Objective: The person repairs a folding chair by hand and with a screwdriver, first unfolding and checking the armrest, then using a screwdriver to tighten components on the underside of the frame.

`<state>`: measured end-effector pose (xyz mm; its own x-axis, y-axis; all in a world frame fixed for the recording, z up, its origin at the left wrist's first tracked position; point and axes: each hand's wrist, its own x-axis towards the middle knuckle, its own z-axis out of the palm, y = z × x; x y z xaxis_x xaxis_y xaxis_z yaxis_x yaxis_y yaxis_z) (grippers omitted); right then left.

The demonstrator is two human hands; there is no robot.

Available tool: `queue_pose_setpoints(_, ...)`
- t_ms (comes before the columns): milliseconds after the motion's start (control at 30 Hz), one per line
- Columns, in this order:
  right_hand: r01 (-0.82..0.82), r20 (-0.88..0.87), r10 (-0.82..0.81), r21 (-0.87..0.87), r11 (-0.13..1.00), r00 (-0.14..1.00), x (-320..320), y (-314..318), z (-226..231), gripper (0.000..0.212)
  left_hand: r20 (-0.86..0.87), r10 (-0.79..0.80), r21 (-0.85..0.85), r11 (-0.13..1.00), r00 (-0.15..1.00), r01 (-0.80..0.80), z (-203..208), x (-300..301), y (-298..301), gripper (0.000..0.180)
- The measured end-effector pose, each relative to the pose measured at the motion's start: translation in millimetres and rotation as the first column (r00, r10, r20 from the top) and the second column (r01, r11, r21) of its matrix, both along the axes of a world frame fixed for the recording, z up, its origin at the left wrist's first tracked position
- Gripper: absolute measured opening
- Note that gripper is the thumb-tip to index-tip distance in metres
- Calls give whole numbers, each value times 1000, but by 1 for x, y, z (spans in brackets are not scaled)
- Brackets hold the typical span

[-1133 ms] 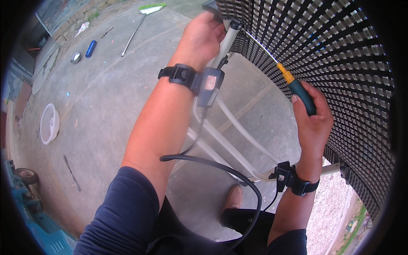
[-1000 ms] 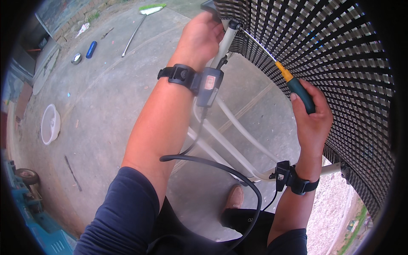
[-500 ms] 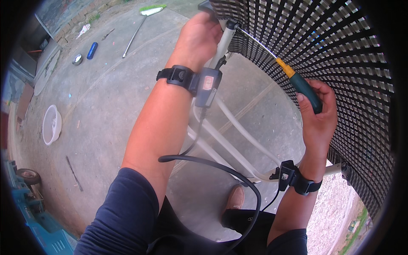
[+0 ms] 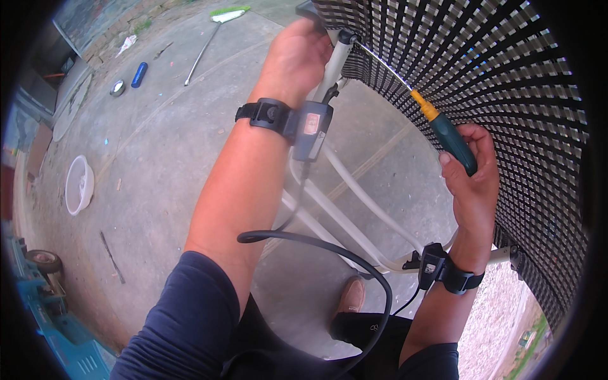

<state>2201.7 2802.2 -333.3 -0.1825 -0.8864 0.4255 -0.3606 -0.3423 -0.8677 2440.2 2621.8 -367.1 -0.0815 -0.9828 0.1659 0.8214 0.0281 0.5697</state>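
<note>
My right hand is closed around the dark green handle of a screwdriver with a yellow collar. The thumb lies along one side of the handle and the fingers curl over the other. Its thin metal shaft slants up to the left, the tip at a black fitting on the pale metal frame of a chair. Beside that fitting, my left hand is closed on the frame, its fingertips partly hidden. Black-and-grey woven webbing of the chair curves behind the screwdriver and fills the upper right.
Pale curved tubes of the frame stand below my hands, near my shoe. A black cable loops between my forearms. On the concrete at left lie a white basin, a blue cylinder, a round tin and a green-and-white broom.
My right hand has shifted slightly, and the screwdriver handle has moved a little down and left with it. My left hand stays at the frame.
</note>
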Motion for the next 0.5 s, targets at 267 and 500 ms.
queue_pose_setpoints(267,133,8,-134,81,988,991,5,3,2,27,-35,24,8,1000,999,-24,1,-6,1,21)
queue_pose_setpoints(500,21,303,-135,351,936,943,0,-1,5,31,-21,12,-5,1000,1000,-13,-2,-2,1,19)
